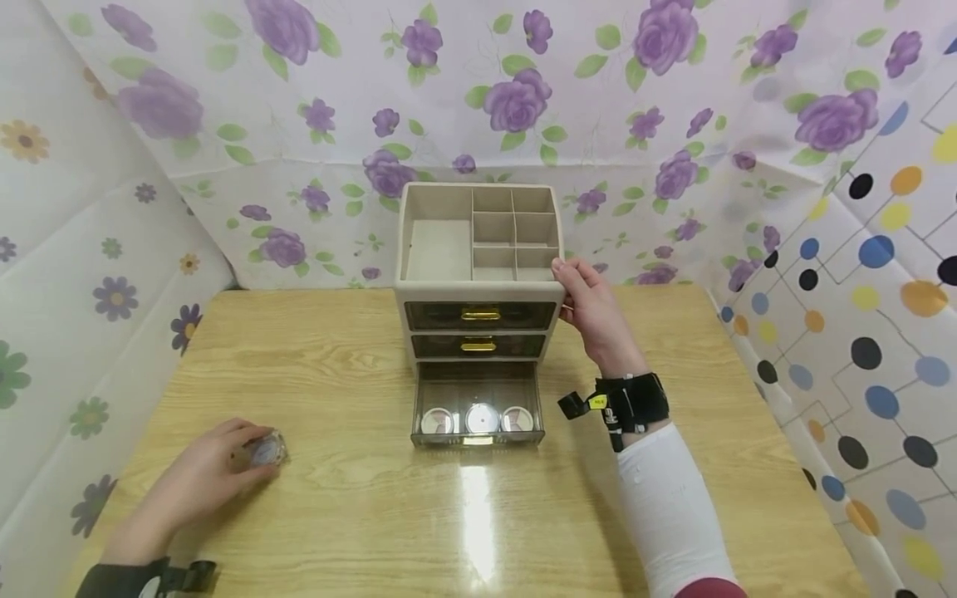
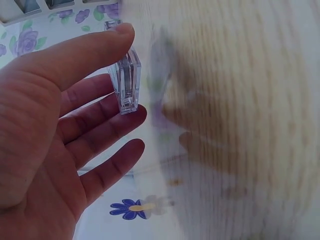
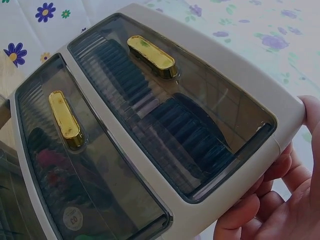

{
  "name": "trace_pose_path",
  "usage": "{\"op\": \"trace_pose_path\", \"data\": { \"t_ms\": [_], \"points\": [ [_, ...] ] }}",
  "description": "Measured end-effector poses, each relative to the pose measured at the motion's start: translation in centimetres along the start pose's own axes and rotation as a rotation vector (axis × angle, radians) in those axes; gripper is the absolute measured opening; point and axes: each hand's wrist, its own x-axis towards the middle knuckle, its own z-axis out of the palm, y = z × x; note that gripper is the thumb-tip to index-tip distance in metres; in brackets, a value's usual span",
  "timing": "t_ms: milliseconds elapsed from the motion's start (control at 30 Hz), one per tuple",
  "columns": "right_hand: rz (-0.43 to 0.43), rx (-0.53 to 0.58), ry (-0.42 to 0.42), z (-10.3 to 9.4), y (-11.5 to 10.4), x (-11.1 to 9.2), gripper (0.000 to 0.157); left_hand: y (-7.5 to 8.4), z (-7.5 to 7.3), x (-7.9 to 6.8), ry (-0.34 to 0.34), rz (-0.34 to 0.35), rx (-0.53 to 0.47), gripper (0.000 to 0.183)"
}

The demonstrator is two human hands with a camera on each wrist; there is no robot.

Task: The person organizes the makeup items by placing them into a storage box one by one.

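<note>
My left hand [image 1: 205,469] is low over the left part of the table and pinches a small clear plastic case [image 2: 128,82] between thumb and fingers. The little finger stands apart from the case. At the back middle is a cream drawer organizer [image 1: 478,286], its top divided into compartments. Its upper right edge is gripped by my right hand [image 1: 594,311], thumb on the rim and fingers curled against the side. The bottom drawer [image 1: 478,390] is pulled out, with three round compacts [image 1: 482,419] in a row along its front.
Two upper drawers [image 1: 478,345] with gold handles are closed; dark ridged things show through the top one in the right wrist view. The wooden table [image 1: 321,365] runs back to a flowered cloth wall [image 1: 329,124]. Patterned sheets flank both sides.
</note>
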Motion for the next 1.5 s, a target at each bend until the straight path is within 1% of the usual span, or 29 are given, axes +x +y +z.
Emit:
{"op": "trace_pose_path", "data": {
  "t_ms": [100, 233, 367, 533, 600, 700, 800, 900, 967, 1100, 1233, 1367, 1500],
  "points": [
    [0.005, -0.004, -0.001, 0.0, 0.1, 0.1, 0.029, -0.1, -0.1, 0.1, 0.014, 0.015, -0.002, 0.058],
    [0.009, -0.003, -0.001, -0.1, 0.3, 0.0, 0.028, 0.0, -0.1, 0.4, 0.003, 0.030, -0.003, 0.059],
    [-0.016, 0.001, -0.012, -0.3, 0.4, -0.2, 0.027, 0.2, 0.2, 0.8, 0.024, 0.062, 0.000, 0.058],
    [-0.021, 0.009, -0.018, -0.2, 0.3, -0.2, 0.027, 0.6, 0.3, 1.0, 0.038, 0.071, -0.004, 0.055],
    [-0.013, 0.008, -0.018, -0.1, 0.3, -0.1, 0.027, 0.8, 0.4, 1.1, 0.054, 0.086, -0.001, 0.054],
    [-0.019, 0.004, -0.023, -0.1, 0.3, 0.0, 0.026, 1.3, 0.5, 1.5, 0.101, 0.133, 0.009, 0.054],
    [-0.027, 0.001, -0.024, -0.1, 0.3, 0.2, 0.025, 2.3, 0.5, 2.1, 0.144, 0.193, 0.009, 0.054],
    [-0.026, -0.004, -0.018, 0.0, 0.2, 0.3, 0.025, 3.7, 0.3, 2.8, 0.160, 0.234, -0.004, 0.054],
    [-0.024, -0.004, -0.017, 0.0, 0.1, 0.3, 0.025, 4.6, 0.3, 3.3, 0.161, 0.252, -0.010, 0.053],
    [-0.026, 0.004, -0.015, 0.1, 0.0, 0.4, 0.025, 6.3, 0.0, 4.4, 0.144, 0.262, -0.021, 0.053],
    [-0.027, 0.010, -0.014, 0.1, 0.0, 0.3, 0.025, 7.8, -0.1, 5.5, 0.140, 0.282, -0.026, 0.055],
    [-0.028, 0.010, -0.019, -0.1, 0.2, 0.2, 0.025, 9.1, -0.1, 6.8, 0.160, 0.338, -0.028, 0.056],
    [-0.036, 0.011, -0.022, -0.3, 0.4, 0.2, 0.025, 10.5, 0.1, 8.3, 0.170, 0.402, -0.051, 0.057]
  ]
}}
